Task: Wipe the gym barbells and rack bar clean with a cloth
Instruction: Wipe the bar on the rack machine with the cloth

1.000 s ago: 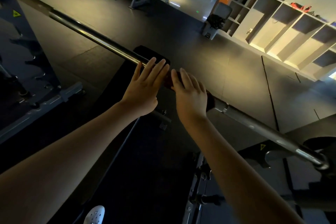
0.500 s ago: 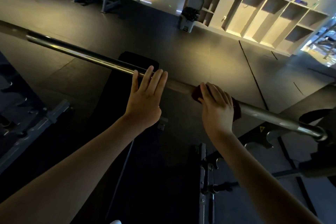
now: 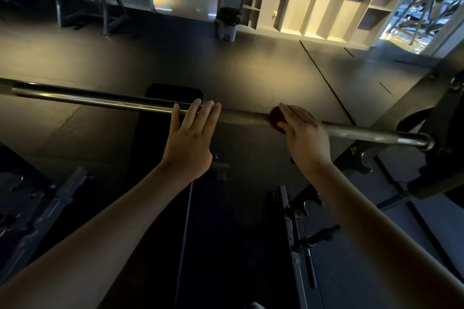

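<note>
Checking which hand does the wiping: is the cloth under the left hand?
No, the cloth sits under the right hand on the bar, while the left hand rests bare on it.

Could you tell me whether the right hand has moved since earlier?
Yes. The right hand slid its cloth rightward along the bar, away from the left hand.

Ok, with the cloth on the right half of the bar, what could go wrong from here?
1. The right hand grips the cloth with the collar further along to its right; a long stroke could knock that hand into it.
2. The left hand only rests straight fingers on the barbell, so it might roll under the wiping push.
3. The light is dim, so missed patches may be hard to spot.
</note>
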